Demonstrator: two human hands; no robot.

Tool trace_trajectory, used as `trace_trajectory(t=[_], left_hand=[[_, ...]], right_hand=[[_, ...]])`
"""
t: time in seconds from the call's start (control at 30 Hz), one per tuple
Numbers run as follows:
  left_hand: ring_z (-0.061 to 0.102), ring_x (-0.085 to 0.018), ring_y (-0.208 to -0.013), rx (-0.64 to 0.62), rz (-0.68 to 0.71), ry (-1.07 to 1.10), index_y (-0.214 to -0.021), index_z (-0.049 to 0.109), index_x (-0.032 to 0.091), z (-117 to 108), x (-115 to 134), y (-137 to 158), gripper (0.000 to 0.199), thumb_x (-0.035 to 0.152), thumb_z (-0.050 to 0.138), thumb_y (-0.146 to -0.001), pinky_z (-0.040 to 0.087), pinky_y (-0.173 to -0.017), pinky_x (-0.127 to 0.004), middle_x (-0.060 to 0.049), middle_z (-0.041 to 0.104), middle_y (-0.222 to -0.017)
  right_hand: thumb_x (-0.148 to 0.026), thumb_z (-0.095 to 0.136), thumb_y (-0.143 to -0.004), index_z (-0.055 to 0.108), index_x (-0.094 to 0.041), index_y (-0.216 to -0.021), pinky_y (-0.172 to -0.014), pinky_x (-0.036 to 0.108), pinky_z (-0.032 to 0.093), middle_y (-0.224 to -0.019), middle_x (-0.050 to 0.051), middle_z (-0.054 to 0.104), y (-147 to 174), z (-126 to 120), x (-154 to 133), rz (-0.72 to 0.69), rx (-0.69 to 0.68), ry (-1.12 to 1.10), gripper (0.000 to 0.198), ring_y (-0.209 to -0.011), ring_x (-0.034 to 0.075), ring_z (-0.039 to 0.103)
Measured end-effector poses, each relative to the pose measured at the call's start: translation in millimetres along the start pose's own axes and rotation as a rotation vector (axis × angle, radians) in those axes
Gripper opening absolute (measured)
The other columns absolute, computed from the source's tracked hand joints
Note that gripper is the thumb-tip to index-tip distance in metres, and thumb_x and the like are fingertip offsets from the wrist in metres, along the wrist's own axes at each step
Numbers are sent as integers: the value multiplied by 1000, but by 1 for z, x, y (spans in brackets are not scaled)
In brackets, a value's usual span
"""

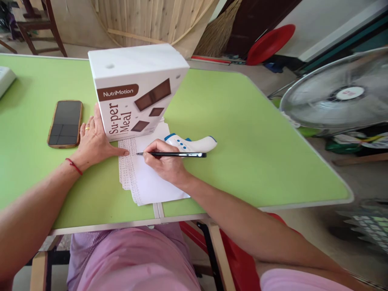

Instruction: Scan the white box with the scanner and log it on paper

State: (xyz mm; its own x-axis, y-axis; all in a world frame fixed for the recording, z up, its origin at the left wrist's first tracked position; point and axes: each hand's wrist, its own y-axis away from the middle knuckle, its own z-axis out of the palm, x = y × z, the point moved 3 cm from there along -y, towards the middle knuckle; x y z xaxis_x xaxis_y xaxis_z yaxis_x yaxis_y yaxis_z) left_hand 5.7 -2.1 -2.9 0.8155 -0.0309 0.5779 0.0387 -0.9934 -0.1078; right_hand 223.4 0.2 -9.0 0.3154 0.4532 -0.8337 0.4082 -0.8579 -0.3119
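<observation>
My right hand [165, 161] grips a black pen [176, 154] lying almost flat, its tip on white sheets of paper [148, 182] with printed rows along their left side. My left hand [95, 141] lies flat on the green table [242, 133], thumb touching the paper's left edge, fingers against the base of a white NutriMotion Su-per Meal box [136, 89] that stands upright on the paper's far end. A white and blue infrared thermometer [194, 143] lies just behind my right hand.
A phone [66, 123] in a brown case lies face up to the left of my left hand. A white object [5, 79] sits at the table's far left edge. A standing fan [339, 97] is close to the table's right side. A red stool [242, 262] is under the table.
</observation>
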Motion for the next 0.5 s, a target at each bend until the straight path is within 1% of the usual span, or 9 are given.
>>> trace_trajectory(t=[0.1,0.23,0.33,0.37,0.43,0.5], left_hand=[[26,-53,-147,9,-43,0,-153,33,16,0,2,-1,136,61,95,-40,16,-122,-70,-23,36,-155],[26,-56,-146,28,-63,42,-149,40,14,3,-4,-3,137,63,96,-33,15,-121,-73,-25,36,-154],[26,-57,-145,64,-37,82,-145,43,16,3,-8,-3,136,65,96,-30,13,-121,-75,-24,38,-152],[28,-56,-145,77,-14,102,-143,44,17,1,-8,-3,132,65,96,-32,14,-120,-75,-23,40,-150],[32,-51,-145,109,69,169,-141,44,19,-3,-4,-3,118,66,93,-45,20,-122,-72,-20,42,-149],[37,-44,-145,146,175,264,-140,44,20,-8,1,-4,100,65,87,-62,29,-124,-64,-18,42,-150]], right_hand=[[-27,56,-77,55,-20,-69,-50,21,37,-57,-4,56,-1,-1,-1,-6,11,-27,11,-51,9,46],[-28,57,-79,56,-20,-69,-50,21,37,-58,-3,57,0,-2,0,-6,54,-38,13,-51,9,47],[-27,57,-81,56,-20,-70,-50,21,38,-59,-3,58,1,-2,2,-28,60,-23,13,-52,9,48],[-26,57,-82,56,-20,-71,-50,21,38,-59,-4,58,2,-3,1,-46,62,-14,13,-52,9,48],[-24,58,-87,57,-20,-77,-51,22,40,-62,-4,59,3,-5,-2,-115,69,21,11,-52,9,49],[-21,57,-92,61,-20,-88,-58,23,46,-72,-2,64,4,-12,-10,-278,82,97,6,-60,10,55]])
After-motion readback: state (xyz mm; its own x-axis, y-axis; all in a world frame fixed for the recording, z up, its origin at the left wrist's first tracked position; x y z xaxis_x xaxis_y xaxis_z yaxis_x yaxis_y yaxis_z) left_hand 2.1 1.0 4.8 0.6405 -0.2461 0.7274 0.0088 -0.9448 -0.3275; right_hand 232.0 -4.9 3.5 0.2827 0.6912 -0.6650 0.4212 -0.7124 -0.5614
